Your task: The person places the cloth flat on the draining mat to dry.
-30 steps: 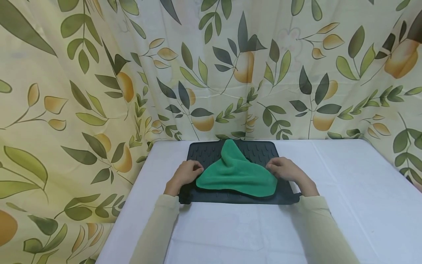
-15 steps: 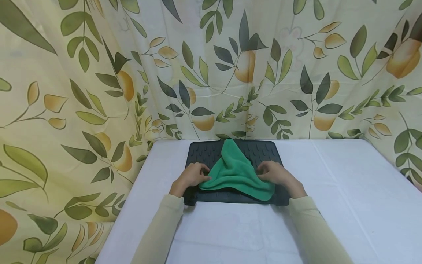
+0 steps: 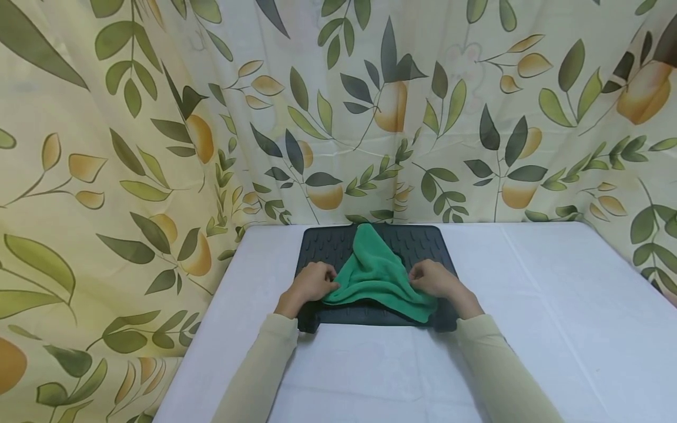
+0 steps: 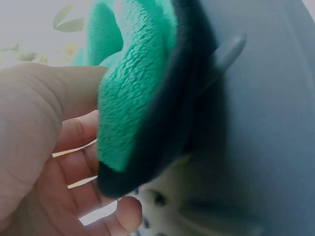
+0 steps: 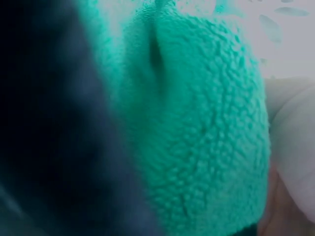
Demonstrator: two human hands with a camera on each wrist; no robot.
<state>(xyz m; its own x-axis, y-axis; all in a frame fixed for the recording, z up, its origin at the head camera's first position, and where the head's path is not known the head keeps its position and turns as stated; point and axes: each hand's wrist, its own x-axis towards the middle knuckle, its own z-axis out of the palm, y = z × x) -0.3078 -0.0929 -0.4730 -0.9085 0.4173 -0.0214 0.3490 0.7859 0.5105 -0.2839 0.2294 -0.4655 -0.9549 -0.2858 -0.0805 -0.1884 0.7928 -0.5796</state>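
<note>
A green fleecy cloth [image 3: 374,271] lies bunched on a black ridged mat [image 3: 329,243], one corner pointing to the mat's far edge. My left hand [image 3: 312,282] pinches the cloth's left side. In the left wrist view the thumb presses against the green cloth [image 4: 133,93], with the fingers curled behind its edge. On the opposite side my right hand [image 3: 435,279] pinches the cloth between thumb and fingers. Close up in the right wrist view, the cloth [image 5: 206,123] hides most of that hand's fingers. The near edge of the cloth arches slightly above the mat.
A white-covered table [image 3: 550,329] carries the mat near its far edge. Behind and to the left hangs a curtain [image 3: 344,117] printed with leaves and fruit. The mat has dark corner pieces near both wrists.
Both hands have moved inward, drawing the cloth's sides closer together. The cloth is narrower and more creased in the middle. Its far corner has stayed in place.
</note>
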